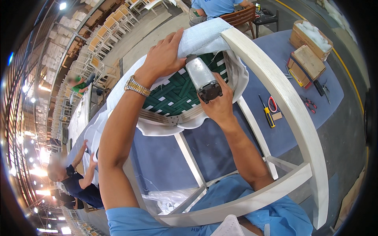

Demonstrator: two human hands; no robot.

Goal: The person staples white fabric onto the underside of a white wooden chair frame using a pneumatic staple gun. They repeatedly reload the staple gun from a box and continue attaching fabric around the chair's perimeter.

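A whitewashed wooden chair frame (275,67) lies tipped over in front of me, the underside of its seat showing. Dark green woven webbing (169,96) fills the seat opening, and pale grey-blue fabric (202,37) wraps the rim. My left hand (167,53) lies flat on that fabric at the far left edge, fingers stretched and thumb by the webbing. In my right hand (220,100) is a silver staple gun (200,74), its nose close to the left thumb at the fabric's inner edge. The exact contact point of the nose is hidden.
On the blue-covered table (256,51) to the right lie a yellow screwdriver (268,116), a red tape ring (272,103), red-handled pliers (308,104) and cardboard boxes (311,39). A co-worker (80,181) handles white material at left. Another person (216,8) sits ahead.
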